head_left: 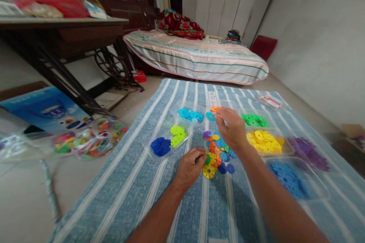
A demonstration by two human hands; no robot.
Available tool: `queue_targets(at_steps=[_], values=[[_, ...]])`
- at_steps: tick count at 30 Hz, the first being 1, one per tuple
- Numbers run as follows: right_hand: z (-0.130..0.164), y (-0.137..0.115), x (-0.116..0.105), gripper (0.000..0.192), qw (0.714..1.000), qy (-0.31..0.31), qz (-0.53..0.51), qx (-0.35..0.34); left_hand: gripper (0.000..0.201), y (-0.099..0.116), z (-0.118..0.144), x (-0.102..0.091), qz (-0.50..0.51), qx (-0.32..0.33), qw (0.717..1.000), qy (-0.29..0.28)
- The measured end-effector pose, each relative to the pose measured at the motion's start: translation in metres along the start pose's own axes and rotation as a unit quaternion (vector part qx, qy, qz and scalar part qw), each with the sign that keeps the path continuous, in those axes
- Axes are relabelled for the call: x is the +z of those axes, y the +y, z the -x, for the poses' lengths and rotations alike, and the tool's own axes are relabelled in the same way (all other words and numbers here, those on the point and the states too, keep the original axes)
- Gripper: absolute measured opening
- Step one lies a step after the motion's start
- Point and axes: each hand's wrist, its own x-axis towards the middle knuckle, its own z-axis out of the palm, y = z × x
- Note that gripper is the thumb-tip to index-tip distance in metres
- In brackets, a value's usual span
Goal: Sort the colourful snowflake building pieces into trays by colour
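Two bare hands over one loose pile of colourful notched discs

The left hand (188,167) rests at the near left edge of a mixed pile (215,148) in the middle of a striped cloth (134,190). Its fingers curl inward; whether they pinch a disc, I cannot tell. The right hand (232,127) is beyond the pile, fingertips bent together beside a teal disc (210,116) and orange discs (216,109); its grip is also unclear.

A low sweep of the right forearm could catch the yellow container (270,154) just beside it and spill discs. If the left-hand container were tipped, its two colours could mix. A loose fingertip grip could drop a disc among the wrong colour.

Seven open clear containers seem to ring the pile, one partly hidden by the right hand. One group each: light blue (191,115), dark blue (160,147), lime (178,136), green (254,120), yellow, purple (309,153) and mid-blue (288,180). Dark blue and lime share one container. Overlapping discs cannot be counted singly.
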Motion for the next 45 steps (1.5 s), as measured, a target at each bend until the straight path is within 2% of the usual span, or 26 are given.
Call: queue_targets(at_steps=[3, 6, 10, 13, 17, 21, 24, 26, 28, 31, 33, 36, 42, 45], values=[[-0.004, -0.002, 0.000, 0.020, 1.000, -0.011, -0.005, 0.007, 0.016, 0.001, 0.000, -0.001, 0.003, -0.004, 1.000, -0.004], [0.031, 0.002, -0.005, 0.021, 0.995, -0.097, 0.026, 0.021, 0.016, 0.000, 0.000, 0.000, 0.001, 0.005, 1.000, -0.004], [0.086, 0.014, -0.012, 0.013, 0.971, -0.223, 0.086, 0.035, 0.015, -0.001, 0.000, 0.000, -0.006, 0.008, 1.000, 0.000], [0.107, 0.017, -0.014, 0.018, 0.957, -0.267, 0.105, 0.032, 0.016, 0.000, 0.000, 0.000, -0.011, 0.008, 1.000, 0.002], [0.114, 0.017, -0.014, 0.018, 0.967, -0.237, 0.087, 0.046, 0.016, 0.000, 0.000, 0.000, -0.017, 0.011, 1.000, 0.002], [0.111, 0.019, -0.015, 0.008, 0.972, -0.220, 0.045, 0.069, 0.015, -0.001, 0.000, 0.000, -0.020, 0.015, 1.000, 0.003], [0.094, 0.021, -0.015, 0.015, 0.967, -0.237, 0.018, 0.091, 0.015, -0.002, 0.000, 0.000, -0.016, 0.011, 1.000, 0.000], [0.073, 0.019, -0.012, 0.017, 0.968, -0.225, -0.007, 0.108, 0.015, -0.002, 0.000, 0.000, -0.014, 0.008, 1.000, -0.003], [0.046, 0.012, -0.009, 0.014, 0.977, -0.168, -0.051, 0.121, 0.016, -0.001, 0.000, 0.000, -0.012, 0.006, 1.000, -0.005], [0.010, 0.001, -0.004, 0.015, 0.987, -0.032, -0.099, 0.125, 0.017, 0.000, 0.000, 0.000, -0.005, -0.001, 1.000, -0.007], [0.000, -0.003, -0.003, 0.020, 0.989, 0.011, -0.093, 0.116, 0.017, 0.001, 0.000, 0.000, 0.002, -0.003, 1.000, -0.008], [0.013, 0.000, -0.009, 0.016, 0.992, -0.014, -0.070, 0.102, 0.016, 0.000, -0.001, 0.000, 0.001, 0.003, 1.000, -0.004], [0.085, 0.028, -0.028, 0.019, 0.987, -0.061, 0.020, 0.151, 0.015, -0.003, -0.001, 0.001, -0.011, 0.014, 1.000, 0.006], [0.115, 0.035, -0.029, 0.019, 0.982, -0.089, 0.067, 0.154, 0.015, -0.003, -0.001, 0.001, -0.016, 0.015, 1.000, 0.007]])
